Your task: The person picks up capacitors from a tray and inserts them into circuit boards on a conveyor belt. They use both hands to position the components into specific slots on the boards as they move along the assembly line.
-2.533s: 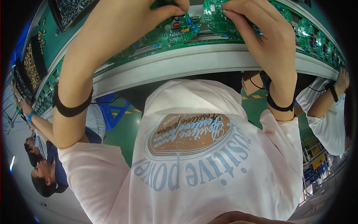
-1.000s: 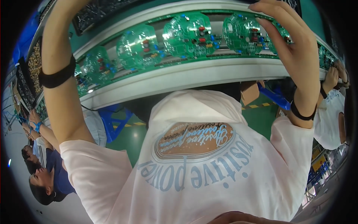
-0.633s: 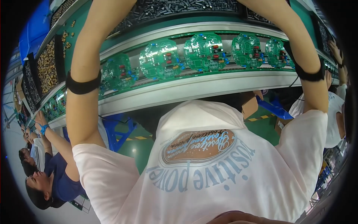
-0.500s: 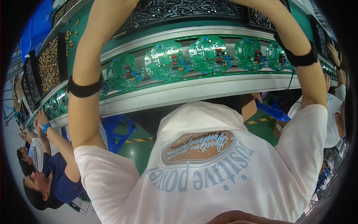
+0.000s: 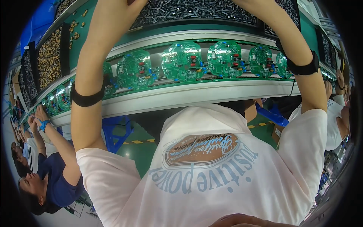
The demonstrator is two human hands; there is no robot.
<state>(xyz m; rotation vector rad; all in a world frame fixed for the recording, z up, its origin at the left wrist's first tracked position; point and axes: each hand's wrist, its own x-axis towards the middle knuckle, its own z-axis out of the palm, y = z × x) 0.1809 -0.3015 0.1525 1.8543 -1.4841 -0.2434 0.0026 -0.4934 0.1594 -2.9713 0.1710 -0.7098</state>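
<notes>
My left hand (image 5: 130, 9) and right hand (image 5: 250, 3) are cut off at the upper edge, near heaped small dark components (image 5: 196, 11); I cannot tell their opening or hold. Nearer me, green circuit boards (image 5: 181, 62) lie in 1 row along a white rail (image 5: 170, 99). Yellowish parts (image 5: 49, 60) lie at left.
</notes>
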